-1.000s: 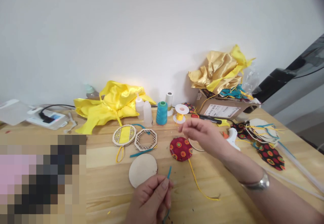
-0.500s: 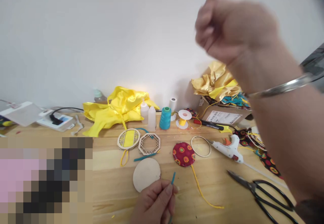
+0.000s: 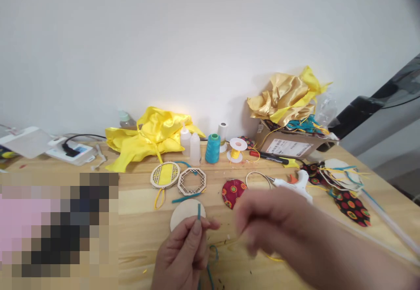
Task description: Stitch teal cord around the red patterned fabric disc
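The left hand (image 3: 183,250) pinches a thin teal cord (image 3: 198,211) just below its upright tip, apparently steadying that end, near a pale, flat round disc (image 3: 180,211). The blurred right hand (image 3: 275,224) curls rightward of it, contents indiscernible.

1. The right hand (image 3: 272,228) is blurred; from where I stand, I can't tell what its fingers (image 3: 246,213) hold, if anything.
2. That hand hides part of the red patterned disc (image 3: 232,190) and some of the white glue gun (image 3: 302,181).
3. The left hand (image 3: 183,250) covers the near side of the pale disc (image 3: 183,214) and a stretch of the teal cord (image 3: 198,211).
4. Print on the label (image 3: 288,147) of the carton (image 3: 263,139) is too small to read.
5. Coarse blocks (image 3: 59,233) mask the near left of the bench (image 3: 141,233).
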`<action>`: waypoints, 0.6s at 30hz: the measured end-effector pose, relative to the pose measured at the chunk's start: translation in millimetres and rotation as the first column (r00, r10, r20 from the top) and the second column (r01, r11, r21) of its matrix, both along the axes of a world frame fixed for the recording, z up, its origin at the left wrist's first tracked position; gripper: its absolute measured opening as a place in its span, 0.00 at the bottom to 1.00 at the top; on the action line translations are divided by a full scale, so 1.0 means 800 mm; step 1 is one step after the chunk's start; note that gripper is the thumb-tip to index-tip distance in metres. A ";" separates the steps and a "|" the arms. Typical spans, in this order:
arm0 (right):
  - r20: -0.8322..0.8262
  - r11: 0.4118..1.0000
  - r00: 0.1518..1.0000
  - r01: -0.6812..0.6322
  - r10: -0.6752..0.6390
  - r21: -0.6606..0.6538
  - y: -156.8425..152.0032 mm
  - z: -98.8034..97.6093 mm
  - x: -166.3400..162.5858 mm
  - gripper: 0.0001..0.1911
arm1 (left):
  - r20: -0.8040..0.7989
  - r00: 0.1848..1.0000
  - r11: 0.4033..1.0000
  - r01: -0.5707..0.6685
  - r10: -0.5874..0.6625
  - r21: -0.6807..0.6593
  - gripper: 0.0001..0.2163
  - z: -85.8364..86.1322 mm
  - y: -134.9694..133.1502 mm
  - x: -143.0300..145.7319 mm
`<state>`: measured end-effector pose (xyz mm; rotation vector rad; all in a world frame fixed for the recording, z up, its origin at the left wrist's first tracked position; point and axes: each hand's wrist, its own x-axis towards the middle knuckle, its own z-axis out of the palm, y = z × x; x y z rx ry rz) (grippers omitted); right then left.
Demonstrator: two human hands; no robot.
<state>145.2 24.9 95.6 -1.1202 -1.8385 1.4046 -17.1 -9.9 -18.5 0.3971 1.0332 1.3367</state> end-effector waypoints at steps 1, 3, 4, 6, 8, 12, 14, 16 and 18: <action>0.061 0.995 0.994 -0.089 0.092 -0.047 -0.010 -0.013 -0.006 0.11 | -0.001 1.000 1.000 -0.019 0.019 -0.003 0.11 0.004 0.001 0.000; 0.118 0.964 0.962 -0.229 0.245 -0.135 -0.022 -0.035 -0.017 0.11 | -0.007 1.000 1.000 -0.012 0.012 -0.028 0.13 0.012 0.002 0.004; 0.119 0.950 0.952 -0.260 0.282 -0.171 -0.026 -0.043 -0.021 0.11 | -0.012 1.000 0.999 0.010 -0.011 -0.043 0.13 0.016 0.003 0.007; 0.068 0.952 0.965 -0.235 0.252 -0.195 -0.026 -0.054 -0.023 0.10 | -0.021 0.995 0.994 0.093 -0.094 -0.058 0.11 0.020 0.006 0.016; 0.000 0.969 0.988 -0.153 0.156 -0.191 -0.020 -0.062 -0.020 0.09 | -0.020 0.985 0.983 0.172 -0.174 -0.057 0.11 0.019 0.008 0.025; -0.199 0.966 0.977 0.018 -0.071 -0.257 -0.004 -0.081 -0.007 0.07 | -0.086 0.971 0.975 0.221 -0.222 -0.020 0.11 0.006 0.010 0.033; -0.241 0.955 0.952 0.120 -0.188 -0.273 0.002 -0.093 -0.002 0.07 | -0.156 0.956 0.968 0.252 -0.249 0.003 0.10 0.000 0.010 0.032; -0.218 0.946 0.940 0.208 -0.264 -0.248 0.006 -0.103 0.001 0.07 | -0.202 0.944 0.963 0.268 -0.261 0.004 0.10 -0.003 0.010 0.031; -0.203 0.935 0.928 0.264 -0.313 -0.236 0.010 -0.111 0.002 0.07 | -0.213 0.945 0.967 0.253 -0.249 -0.009 0.09 -0.004 0.010 0.030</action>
